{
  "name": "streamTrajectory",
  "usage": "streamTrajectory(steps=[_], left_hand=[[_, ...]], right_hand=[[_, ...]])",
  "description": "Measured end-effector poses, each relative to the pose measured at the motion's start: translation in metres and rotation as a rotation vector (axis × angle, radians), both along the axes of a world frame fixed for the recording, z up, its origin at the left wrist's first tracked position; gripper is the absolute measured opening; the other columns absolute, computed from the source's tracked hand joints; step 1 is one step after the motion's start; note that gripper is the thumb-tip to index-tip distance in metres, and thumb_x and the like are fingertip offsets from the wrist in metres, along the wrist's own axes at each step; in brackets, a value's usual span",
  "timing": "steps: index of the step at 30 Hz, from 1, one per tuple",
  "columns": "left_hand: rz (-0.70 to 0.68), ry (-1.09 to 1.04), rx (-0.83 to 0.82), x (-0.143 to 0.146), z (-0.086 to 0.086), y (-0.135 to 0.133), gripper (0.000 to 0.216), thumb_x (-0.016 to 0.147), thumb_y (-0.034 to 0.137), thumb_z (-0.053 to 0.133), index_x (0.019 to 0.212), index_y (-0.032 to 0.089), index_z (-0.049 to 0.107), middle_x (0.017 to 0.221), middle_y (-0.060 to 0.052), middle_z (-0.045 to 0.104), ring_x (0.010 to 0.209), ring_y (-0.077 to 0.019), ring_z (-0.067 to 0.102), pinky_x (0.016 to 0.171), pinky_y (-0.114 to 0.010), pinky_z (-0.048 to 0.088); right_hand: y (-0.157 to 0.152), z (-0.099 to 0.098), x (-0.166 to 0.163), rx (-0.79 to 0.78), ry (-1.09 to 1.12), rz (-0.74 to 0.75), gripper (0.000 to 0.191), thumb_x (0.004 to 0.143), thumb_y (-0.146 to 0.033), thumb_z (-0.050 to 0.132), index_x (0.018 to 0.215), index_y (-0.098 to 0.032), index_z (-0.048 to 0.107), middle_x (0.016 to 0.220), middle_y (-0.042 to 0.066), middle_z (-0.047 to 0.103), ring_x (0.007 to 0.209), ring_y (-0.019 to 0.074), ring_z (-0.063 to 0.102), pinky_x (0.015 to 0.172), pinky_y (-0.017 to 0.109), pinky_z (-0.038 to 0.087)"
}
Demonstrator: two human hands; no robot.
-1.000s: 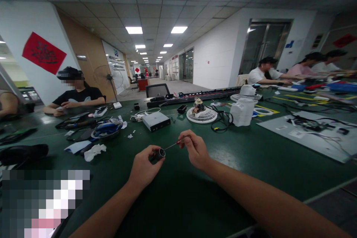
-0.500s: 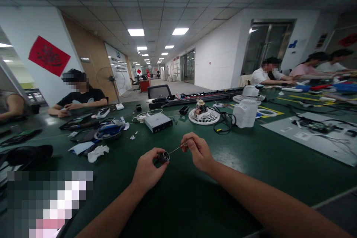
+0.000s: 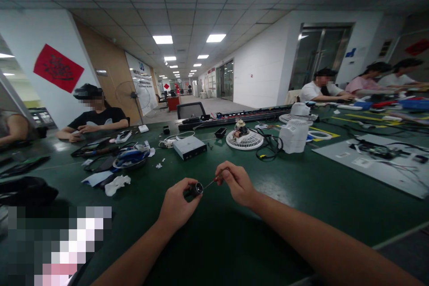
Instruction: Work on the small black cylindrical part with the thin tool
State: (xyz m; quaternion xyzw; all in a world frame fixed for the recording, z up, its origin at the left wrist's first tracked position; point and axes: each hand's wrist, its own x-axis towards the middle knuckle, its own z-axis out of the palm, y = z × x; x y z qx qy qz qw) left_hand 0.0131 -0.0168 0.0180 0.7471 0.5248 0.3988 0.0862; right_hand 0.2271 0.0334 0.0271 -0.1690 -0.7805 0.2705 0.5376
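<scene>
My left hand (image 3: 179,201) grips a small dark cylindrical part (image 3: 197,188) between thumb and fingers, its round open end with a pale rim facing right. In my right hand (image 3: 237,183) is a screwdriver (image 3: 209,184) with a reddish handle, mostly covered by the fingers. Its thin metal shaft slants down to the left, and the tip is at the rim of the cylinder; whether it touches I cannot tell. Both hands are raised over the green table (image 3: 208,250).
Beyond my hands lie an optical drive (image 3: 189,146), a small black box (image 3: 220,132), a round white fan grille with a motor (image 3: 244,139) and a white plastic housing (image 3: 294,136). A grey panel (image 3: 385,165) lies right. Crumpled tissue (image 3: 117,184) lies left. Several people sit around.
The screwdriver's handle has turned slightly and is more hidden by my right fingers. Its tip has shifted to the lower part of the cylinder's rim. My left hand has hardly moved.
</scene>
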Motion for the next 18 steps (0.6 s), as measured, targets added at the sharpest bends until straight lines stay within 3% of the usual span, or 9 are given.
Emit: streamTrajectory(steps=[15,18], left_hand=[[-0.014,0.026,-0.040,0.0002,0.0014,0.0009,0.020,0.079,0.023,0.066,0.099,0.023,0.068,0.095,-0.003,0.074,0.087,-0.0219,0.069,0.080,-0.036,0.056],[-0.017,0.039,-0.044,-0.0002,0.0013,0.0012,0.020,0.079,0.022,0.066,0.099,0.023,0.067,0.095,-0.003,0.074,0.087,-0.0219,0.069,0.081,-0.036,0.055]], right_hand=[[0.0002,0.0013,-0.0027,-0.029,0.005,-0.149,0.028,0.103,-0.041,0.040,0.094,-0.020,0.058,0.070,0.000,0.063,0.064,0.0144,0.063,0.063,0.026,0.048],[0.0022,-0.0003,-0.0036,-0.070,-0.043,-0.060,0.030,0.103,-0.041,0.040,0.093,-0.019,0.058,0.074,0.001,0.064,0.064,0.0143,0.064,0.063,0.026,0.049]])
